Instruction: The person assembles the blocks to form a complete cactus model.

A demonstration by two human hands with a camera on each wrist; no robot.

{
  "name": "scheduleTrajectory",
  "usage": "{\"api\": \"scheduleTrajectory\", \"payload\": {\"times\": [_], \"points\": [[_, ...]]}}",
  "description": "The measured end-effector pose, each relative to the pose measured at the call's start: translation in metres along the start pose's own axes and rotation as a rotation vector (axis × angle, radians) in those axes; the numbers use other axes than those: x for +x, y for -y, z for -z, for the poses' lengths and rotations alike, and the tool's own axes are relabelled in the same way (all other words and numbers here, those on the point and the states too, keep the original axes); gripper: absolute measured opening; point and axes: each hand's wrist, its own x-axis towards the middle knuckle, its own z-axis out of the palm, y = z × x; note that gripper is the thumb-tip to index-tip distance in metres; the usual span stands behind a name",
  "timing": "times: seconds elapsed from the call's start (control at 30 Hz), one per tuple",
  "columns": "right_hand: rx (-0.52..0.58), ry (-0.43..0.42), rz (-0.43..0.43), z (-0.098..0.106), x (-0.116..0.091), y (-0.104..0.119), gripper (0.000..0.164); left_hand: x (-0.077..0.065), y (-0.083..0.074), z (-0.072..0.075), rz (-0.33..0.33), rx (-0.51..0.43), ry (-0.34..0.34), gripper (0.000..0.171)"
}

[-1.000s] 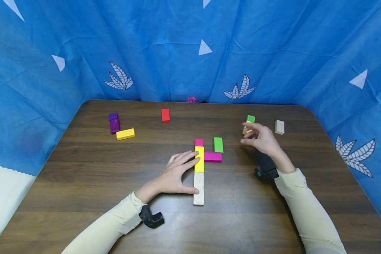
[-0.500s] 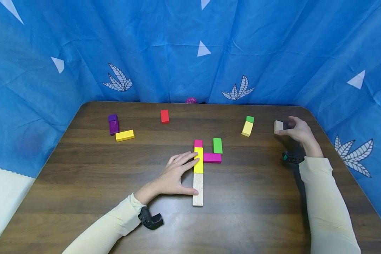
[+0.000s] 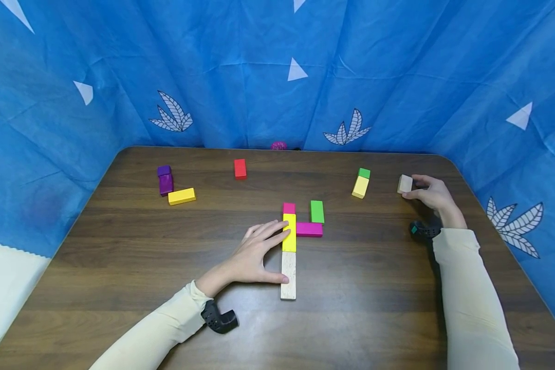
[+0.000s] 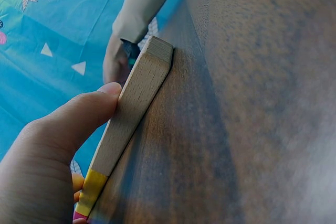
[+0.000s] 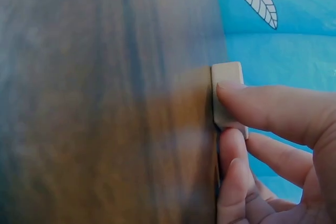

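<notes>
My right hand is at the far right of the table, thumb and fingers pinching the small beige block, which sits on the wood near the back edge. My left hand lies mostly flat at the middle, fingers stretched over the yellow block and thumb pressed against the long wooden block just below it. A pink block touches the yellow one's right side.

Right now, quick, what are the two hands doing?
Left hand: open, fingers straight, pressing against the yellow block and the plain wooden block.
Right hand: pinching the small beige block on the table.
</notes>
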Motion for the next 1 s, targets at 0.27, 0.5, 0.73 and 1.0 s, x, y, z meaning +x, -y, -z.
{"api": "scheduleTrajectory", "payload": {"times": [0.27, 0.5, 0.73, 1.0], "points": [[0.057, -0.046, -0.002, -0.005, -0.001, -0.009, 0.084, 0.000, 0.000, 0.000, -0.002, 0.004, -0.001, 0.100], [0.040, -0.109, 0.010, -0.010, -0.003, -0.008, 0.080, 0.000, 0.001, -0.002, -0.016, 0.018, -0.028, 0.100], [0.085, -0.167, 0.016, -0.014, -0.006, -0.006, 0.080, 0.000, 0.000, -0.001, -0.016, 0.013, -0.027, 0.100], [0.162, -0.242, 0.033, -0.018, -0.007, -0.008, 0.079, 0.001, -0.002, 0.001, 0.003, 0.010, -0.001, 0.100]]}}
